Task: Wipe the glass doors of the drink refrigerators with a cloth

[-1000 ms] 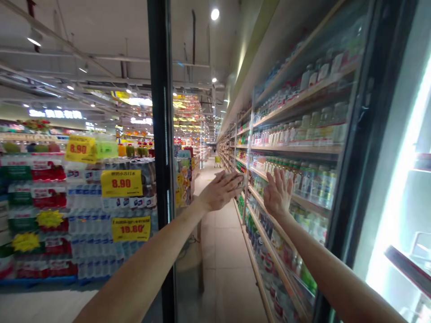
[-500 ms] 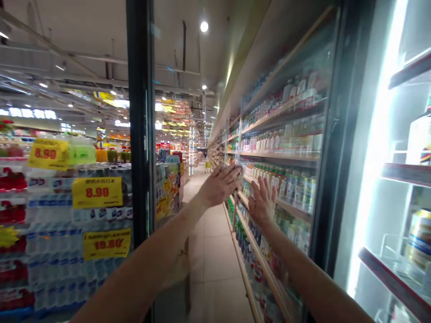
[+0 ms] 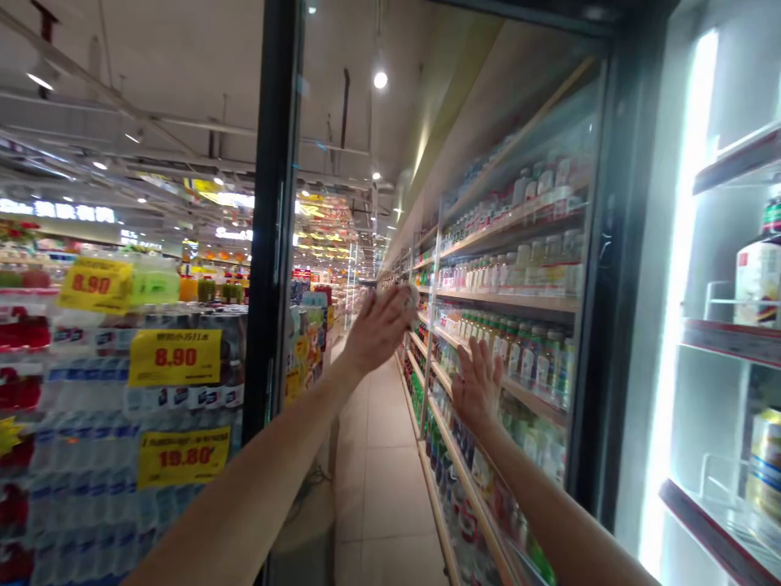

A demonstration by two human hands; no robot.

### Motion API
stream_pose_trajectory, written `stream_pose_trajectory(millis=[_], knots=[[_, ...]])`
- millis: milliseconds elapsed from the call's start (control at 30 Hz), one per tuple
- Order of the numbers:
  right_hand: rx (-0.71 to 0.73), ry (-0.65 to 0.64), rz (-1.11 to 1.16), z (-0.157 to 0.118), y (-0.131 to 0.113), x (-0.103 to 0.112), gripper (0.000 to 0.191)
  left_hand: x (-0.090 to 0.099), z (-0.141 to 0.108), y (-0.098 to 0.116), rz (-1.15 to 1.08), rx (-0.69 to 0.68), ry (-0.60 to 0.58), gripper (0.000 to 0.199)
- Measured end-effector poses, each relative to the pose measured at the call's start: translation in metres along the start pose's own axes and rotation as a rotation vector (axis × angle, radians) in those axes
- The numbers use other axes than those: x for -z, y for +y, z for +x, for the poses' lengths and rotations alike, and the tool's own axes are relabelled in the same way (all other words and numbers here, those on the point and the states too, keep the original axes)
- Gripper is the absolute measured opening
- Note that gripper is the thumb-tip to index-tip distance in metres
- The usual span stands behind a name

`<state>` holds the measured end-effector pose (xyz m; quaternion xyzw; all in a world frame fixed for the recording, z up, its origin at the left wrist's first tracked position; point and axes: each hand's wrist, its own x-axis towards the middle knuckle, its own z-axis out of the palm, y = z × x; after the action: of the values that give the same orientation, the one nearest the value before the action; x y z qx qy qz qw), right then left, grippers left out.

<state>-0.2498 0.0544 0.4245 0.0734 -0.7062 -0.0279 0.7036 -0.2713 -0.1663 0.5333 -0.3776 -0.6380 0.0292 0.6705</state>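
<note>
This is a supermarket: yellow rectangular price cards with red figures (image 3: 175, 358) mark tall stacks of clear plastic bottles with blue labels (image 3: 89, 480), and long pale wood-edged shelves (image 3: 512, 299) line a beige tiled aisle floor (image 3: 390, 488). A black-framed glass door (image 3: 273, 203) stands beside a brightly lit white display cabinet (image 3: 711, 252), and white illuminated signs (image 3: 54, 212) glow in the background.

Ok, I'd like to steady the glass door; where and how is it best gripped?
Probably by the dark upright frame at the left edge of the glass door, coming from the left: that bar is long and narrow, while the glass itself is a broad flat pane.
</note>
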Motion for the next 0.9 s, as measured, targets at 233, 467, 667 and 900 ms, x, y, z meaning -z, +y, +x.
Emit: stream_pose_trajectory(millis=[233,467,667,900], knots=[[0.125,-0.049,-0.068,0.003,0.028,0.01,0.063,-0.01,0.014,0.025,-0.039,0.106,0.024,0.036],[0.025,0.005,-0.079,-0.003,0.034,0.005,0.065,-0.014,0.041,0.015,-0.017,-0.011,0.035,0.033],[0.033,0.028,-0.085,-0.003,0.035,0.004,0.064,-0.011,0.044,0.011,0.019,0.233,0.069,0.036],[-0.001,0.055,-0.097,-0.005,0.033,0.002,0.063,-0.027,0.056,0.043,-0.072,-0.21,-0.059,0.035]])
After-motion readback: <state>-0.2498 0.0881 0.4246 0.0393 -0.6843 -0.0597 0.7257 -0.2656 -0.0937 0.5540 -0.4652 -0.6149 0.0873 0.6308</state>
